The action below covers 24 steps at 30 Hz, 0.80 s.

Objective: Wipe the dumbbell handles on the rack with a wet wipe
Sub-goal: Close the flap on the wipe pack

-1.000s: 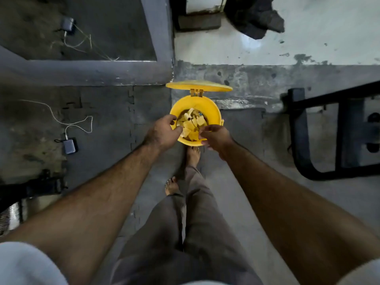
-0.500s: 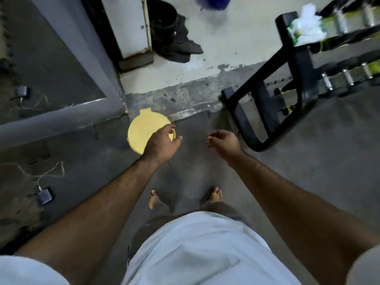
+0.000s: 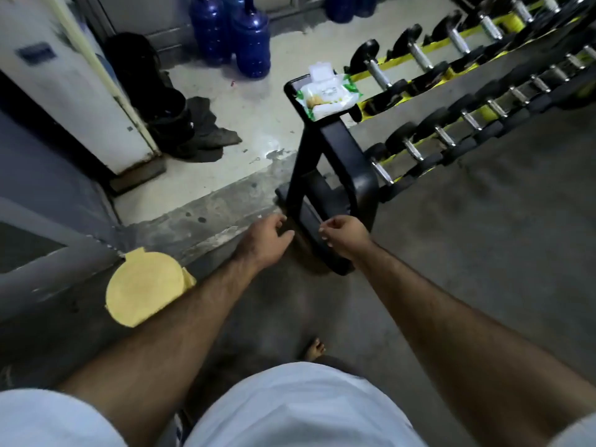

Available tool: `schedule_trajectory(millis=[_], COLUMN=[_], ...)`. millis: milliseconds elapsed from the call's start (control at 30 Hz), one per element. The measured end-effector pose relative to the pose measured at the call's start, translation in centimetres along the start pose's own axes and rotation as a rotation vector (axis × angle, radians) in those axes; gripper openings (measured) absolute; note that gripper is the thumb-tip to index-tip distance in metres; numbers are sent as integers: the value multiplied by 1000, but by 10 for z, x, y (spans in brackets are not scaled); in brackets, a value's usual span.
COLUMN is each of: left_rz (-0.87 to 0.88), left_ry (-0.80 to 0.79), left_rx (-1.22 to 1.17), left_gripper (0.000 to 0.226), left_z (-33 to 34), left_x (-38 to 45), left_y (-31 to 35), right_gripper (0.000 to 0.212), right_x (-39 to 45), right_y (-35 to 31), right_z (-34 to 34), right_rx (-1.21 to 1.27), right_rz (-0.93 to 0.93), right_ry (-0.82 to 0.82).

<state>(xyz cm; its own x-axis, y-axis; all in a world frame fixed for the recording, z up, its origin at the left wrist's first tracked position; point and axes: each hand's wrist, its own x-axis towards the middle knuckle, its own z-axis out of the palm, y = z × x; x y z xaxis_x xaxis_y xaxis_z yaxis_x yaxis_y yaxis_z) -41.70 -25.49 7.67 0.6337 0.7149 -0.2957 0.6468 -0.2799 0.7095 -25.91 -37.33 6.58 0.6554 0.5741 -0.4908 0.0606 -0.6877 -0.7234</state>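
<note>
A black dumbbell rack [image 3: 335, 146] stands ahead on the right, with rows of black dumbbells with chrome handles [image 3: 416, 56] on yellow-edged shelves. A white and green pack of wet wipes [image 3: 329, 95], its flap up, lies on the rack's near top end. My left hand [image 3: 266, 241] and my right hand [image 3: 345, 235] hang in front of the rack's foot, fingers loosely curled, holding nothing. Both hands are well below the wipes pack and apart from the rack.
A yellow bin with its lid closed [image 3: 145, 287] stands on the floor at my left forearm. Several blue water jugs [image 3: 245, 37] stand at the back. Black boots and a dark cloth [image 3: 180, 130] lie beside a white door. My bare foot [image 3: 314, 348] shows below.
My left hand has let go of the yellow bin, its lid now down. I have turned right towards the rack, and both empty hands have moved away from the bin.
</note>
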Motion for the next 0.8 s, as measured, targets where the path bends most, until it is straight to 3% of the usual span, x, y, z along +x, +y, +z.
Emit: schedule_trajectory(millis=[233,667,800], left_rz=[27,-81,-151], left_ry=[-23,-8,137], left_rx=[-63,-72,-127], left_gripper=[40,38,35], left_z=[34,18,9], left_x=[90,334,397], left_y=[79,125,140], right_gripper=[17,15,18], right_x=[96,314,385], right_y=[-20,-118,-147], right_z=[-84,-130,-136], right_rx=[4,-71,-75], right_rz=[12,66,29], right_ry=[24,-55,-80])
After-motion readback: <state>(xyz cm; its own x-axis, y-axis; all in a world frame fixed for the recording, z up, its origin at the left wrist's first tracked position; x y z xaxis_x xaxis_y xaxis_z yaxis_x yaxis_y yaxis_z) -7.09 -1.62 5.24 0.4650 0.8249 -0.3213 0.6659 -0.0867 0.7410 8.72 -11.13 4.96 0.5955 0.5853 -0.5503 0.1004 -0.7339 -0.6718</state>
